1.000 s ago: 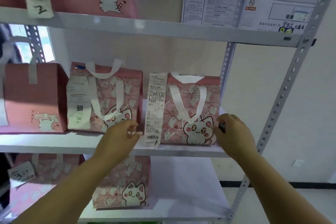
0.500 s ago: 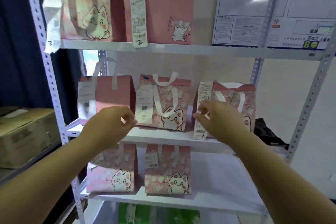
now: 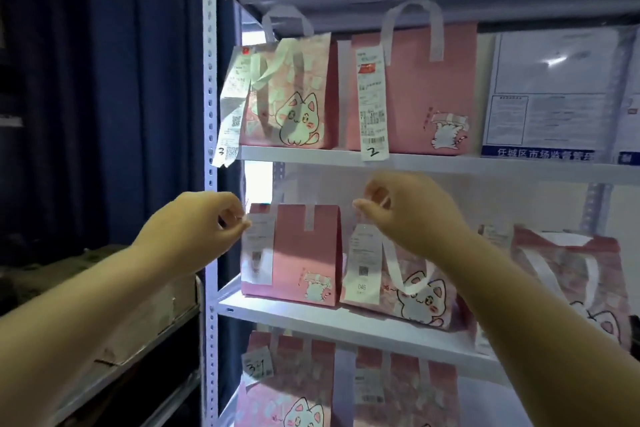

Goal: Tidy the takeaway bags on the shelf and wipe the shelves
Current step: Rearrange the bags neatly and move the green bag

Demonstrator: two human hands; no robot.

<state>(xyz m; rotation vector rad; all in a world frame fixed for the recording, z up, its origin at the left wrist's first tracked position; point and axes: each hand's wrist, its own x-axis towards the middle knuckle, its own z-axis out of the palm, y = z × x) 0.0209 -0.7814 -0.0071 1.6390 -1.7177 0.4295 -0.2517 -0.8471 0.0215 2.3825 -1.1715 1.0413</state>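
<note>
the plain pink bag (image 3: 304,253) and the cat bag (image 3: 415,291) stand side by side on the middle shelf (image 3: 311,317); both look light and soft-walled, so i would hold them low at both sides or by the white handle (image 3: 394,263), never by a receipt, which may tear off; the left hand (image 3: 201,229) is curled at the corner of the blurred receipt (image 3: 258,246), the right hand (image 3: 412,215) curled above the cat bag; whether either pinches something i cannot tell; readable: "046" on the long receipt (image 3: 362,263), handwritten "3" on the hanging slip (image 3: 230,121), "2" on the upper slip (image 3: 372,104).

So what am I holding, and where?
Left hand seems to pinch the receipt on the plain pink bag, at its top corner; right hand, cannot tell.
</note>
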